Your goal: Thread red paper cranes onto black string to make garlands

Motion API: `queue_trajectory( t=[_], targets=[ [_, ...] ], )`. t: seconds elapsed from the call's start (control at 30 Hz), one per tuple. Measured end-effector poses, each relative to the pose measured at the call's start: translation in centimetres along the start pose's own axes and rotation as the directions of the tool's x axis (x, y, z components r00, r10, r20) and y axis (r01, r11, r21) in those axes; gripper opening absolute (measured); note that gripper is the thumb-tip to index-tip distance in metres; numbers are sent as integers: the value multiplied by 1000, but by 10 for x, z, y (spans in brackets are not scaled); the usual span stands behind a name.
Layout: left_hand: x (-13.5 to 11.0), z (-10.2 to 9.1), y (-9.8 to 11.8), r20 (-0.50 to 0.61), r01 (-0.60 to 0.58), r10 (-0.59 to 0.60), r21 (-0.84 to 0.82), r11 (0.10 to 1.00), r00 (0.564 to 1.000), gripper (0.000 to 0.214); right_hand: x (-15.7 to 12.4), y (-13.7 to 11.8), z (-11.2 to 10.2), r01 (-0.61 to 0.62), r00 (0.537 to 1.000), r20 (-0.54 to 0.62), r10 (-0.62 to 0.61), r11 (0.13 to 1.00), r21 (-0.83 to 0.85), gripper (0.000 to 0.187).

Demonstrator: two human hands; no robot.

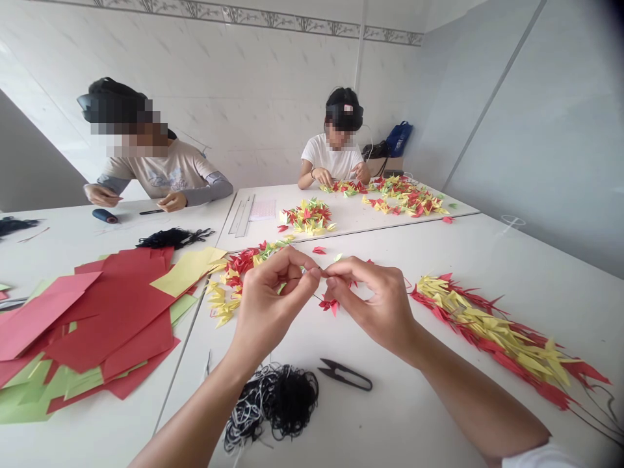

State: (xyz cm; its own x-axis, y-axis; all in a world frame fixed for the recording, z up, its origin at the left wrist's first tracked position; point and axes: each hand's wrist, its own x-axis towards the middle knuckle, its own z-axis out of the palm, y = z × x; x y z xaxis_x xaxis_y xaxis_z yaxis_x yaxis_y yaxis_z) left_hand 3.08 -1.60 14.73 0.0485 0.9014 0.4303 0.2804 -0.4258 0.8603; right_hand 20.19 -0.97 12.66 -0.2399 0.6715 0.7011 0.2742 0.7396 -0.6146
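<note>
My left hand and my right hand meet fingertip to fingertip above the table, both closed in a pinch. A small dark, thin piece that looks like thread shows between them; the fingers hide most of it. Just below and behind my hands is a red folded paper crane. Past my left hand, strung red, yellow and green paper cranes lie on the table. Under my wrists rest a tangle of black and white thread and black thread snips.
To the right stretches a long bundle of red and yellow cranes. Loose paper sheets spread at left near black thread. Across the tables, two people work near more crane heaps and rulers.
</note>
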Motion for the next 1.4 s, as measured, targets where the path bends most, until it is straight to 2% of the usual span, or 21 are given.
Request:
queue_trajectory(
  t=[0.8, 1.1, 1.3, 1.4],
  targets=[
    [0, 1, -1, 15, -17, 17, 1, 1000, 1000, 15, 2, -1, -1, 41, 999, -15, -42, 998, -50, 10],
    [1, 1, -4, 27, -46, 45, 34, 998, 999, 11, 3, 2, 1, 133, 989, -37, -144, 968, -214, 14],
    [3, 1, -6, 59, -99, 95, 59, 993, 994, 11, 3, 3, -2, 146, 988, -7, -152, 960, -240, 17],
    [6, 1, -8, 66, -99, 98, 3, 995, 993, 11, 4, 6, -4, 143, 989, 16, -144, 955, -260, 18]
  ],
)
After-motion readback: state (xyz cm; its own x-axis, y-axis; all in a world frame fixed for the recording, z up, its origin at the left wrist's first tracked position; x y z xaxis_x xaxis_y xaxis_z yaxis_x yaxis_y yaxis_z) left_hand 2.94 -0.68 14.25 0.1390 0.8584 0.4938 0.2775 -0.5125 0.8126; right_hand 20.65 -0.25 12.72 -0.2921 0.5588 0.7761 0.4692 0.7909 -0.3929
